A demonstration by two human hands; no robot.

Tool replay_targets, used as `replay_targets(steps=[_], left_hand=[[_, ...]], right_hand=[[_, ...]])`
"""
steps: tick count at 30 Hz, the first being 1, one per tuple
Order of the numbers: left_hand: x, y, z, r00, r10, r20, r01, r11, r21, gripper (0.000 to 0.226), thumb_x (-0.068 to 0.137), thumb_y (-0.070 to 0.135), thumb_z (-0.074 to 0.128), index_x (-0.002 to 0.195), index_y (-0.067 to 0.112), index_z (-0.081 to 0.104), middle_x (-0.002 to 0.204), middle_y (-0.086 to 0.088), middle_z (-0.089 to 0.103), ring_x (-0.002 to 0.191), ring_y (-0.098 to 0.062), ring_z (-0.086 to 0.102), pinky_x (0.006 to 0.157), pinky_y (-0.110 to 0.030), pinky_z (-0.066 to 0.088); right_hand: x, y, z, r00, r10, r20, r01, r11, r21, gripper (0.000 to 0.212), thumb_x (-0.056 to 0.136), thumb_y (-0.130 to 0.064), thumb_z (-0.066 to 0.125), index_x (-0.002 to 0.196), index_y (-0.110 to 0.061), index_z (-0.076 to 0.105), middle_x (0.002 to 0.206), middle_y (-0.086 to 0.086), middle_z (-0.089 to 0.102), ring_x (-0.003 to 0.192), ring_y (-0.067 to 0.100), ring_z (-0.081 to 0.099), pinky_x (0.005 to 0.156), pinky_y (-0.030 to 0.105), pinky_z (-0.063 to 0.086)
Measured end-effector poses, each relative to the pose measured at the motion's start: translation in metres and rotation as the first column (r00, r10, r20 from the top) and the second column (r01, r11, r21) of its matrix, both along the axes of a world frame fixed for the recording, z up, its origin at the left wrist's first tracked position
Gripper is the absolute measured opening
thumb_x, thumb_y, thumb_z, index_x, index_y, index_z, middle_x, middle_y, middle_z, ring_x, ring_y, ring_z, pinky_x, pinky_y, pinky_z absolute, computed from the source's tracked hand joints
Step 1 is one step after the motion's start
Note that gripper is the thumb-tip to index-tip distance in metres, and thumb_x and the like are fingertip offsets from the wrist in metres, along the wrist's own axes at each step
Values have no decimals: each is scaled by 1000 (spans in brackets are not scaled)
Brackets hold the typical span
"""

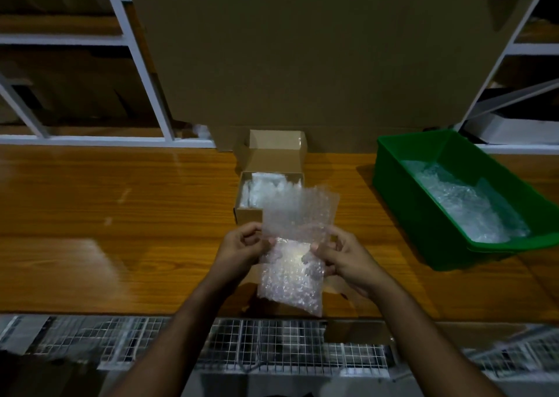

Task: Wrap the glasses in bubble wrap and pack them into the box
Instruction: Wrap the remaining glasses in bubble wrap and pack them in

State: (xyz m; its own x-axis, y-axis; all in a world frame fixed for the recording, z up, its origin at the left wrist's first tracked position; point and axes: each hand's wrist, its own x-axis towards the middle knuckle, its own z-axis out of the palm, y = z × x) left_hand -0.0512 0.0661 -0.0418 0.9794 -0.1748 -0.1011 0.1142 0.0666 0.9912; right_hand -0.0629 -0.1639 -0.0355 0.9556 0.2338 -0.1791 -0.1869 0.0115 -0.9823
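A bubble wrap pouch [292, 272] hangs above the wooden table's front edge, held upright between both hands. My left hand [242, 251] pinches its left side at mid height, and my right hand [341, 259] pinches the right side. The pouch's upper flap [299, 212] stands up loose. Something pale shows inside the lower half, too blurred to identify. Just behind it sits a small open cardboard box [248, 215] with several wrapped bundles [266, 189] inside, its lid [276, 154] tipped back.
A green plastic bin [423, 203] holding more bubble wrap [465, 203] stands at the right of the table [121, 215]. A large cardboard sheet [317, 57] leans upright behind the box. White shelving flanks both sides. A wire mesh rack [272, 345] lies below the table edge.
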Motion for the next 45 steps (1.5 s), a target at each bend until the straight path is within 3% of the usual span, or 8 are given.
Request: replay_targets(steps=[8, 16, 21, 25, 28, 33, 42, 45], left_hand=[[4, -7, 7, 978, 13, -207, -49, 984, -173, 23, 92, -5, 50, 84, 10, 66, 76, -5, 64, 64, -17, 62, 54, -27, 51], [5, -2, 6, 912, -33, -409, -71, 969, -238, 44, 104, 42, 41, 118, 7, 64, 111, -19, 72, 104, -37, 68, 82, -49, 57], [5, -3, 4, 937, -30, -349, -25, 988, -151, 46, 88, 14, 69, 132, 10, 54, 123, -21, 65, 102, -37, 70, 80, -47, 60], [2, -1, 3, 964, 56, -261, -91, 988, -122, 47, 87, 3, 70, 128, 20, 54, 117, -15, 70, 98, -35, 72, 77, -51, 61], [-2, -2, -1, 981, 84, -174, -101, 991, -91, 45, 88, 5, 70, 128, 19, 54, 113, -13, 73, 98, -36, 73, 81, -57, 59], [-7, 5, -6, 994, 63, -92, -66, 997, -35, 32, 90, 6, 69, 121, 8, 60, 108, -16, 74, 97, -35, 73, 72, -42, 60], [-18, 18, -7, 993, -102, -64, 99, 993, -59, 36, 93, -5, 61, 128, 4, 59, 110, -19, 73, 98, -31, 71, 74, -36, 57], [-16, 30, -6, 992, -125, -22, 125, 992, -24, 24, 92, -3, 64, 115, 3, 65, 104, -34, 64, 93, -38, 64, 77, -45, 52]], right_hand=[[10, 6, 5, 997, -44, -61, 55, 979, 196, 42, 91, 12, 52, 76, -14, 81, 96, 9, 72, 85, 28, 67, 71, 43, 54], [19, 3, 1, 970, 7, 243, 45, 977, -207, 49, 89, 16, 52, 83, -24, 81, 96, -9, 76, 88, 12, 69, 68, 29, 57], [20, 1, -3, 929, 69, 364, 71, 931, -357, 48, 93, 2, 52, 94, -38, 79, 103, -17, 73, 85, 25, 68, 62, 47, 53], [11, 10, 4, 999, -31, 8, 31, 999, -38, 41, 89, -45, 43, 127, -42, 59, 118, 8, 63, 94, 38, 64, 68, 46, 53], [-2, 16, 3, 987, 66, -149, -73, 996, -43, 55, 87, -65, 48, 136, -41, 46, 123, 6, 63, 97, 34, 70, 63, 39, 57], [-6, 18, 1, 988, 28, -151, -29, 1000, -4, 38, 95, -6, 61, 131, -17, 55, 111, 6, 75, 96, 24, 74, 68, 33, 59], [-12, 12, 1, 975, 158, -158, -154, 987, 36, 37, 95, -6, 59, 132, -13, 55, 116, 15, 72, 101, 32, 72, 70, 33, 60], [-12, 11, 1, 977, 91, -192, -64, 987, 145, 36, 88, -5, 64, 124, -9, 61, 107, 19, 73, 78, 28, 72, 57, 29, 59]])
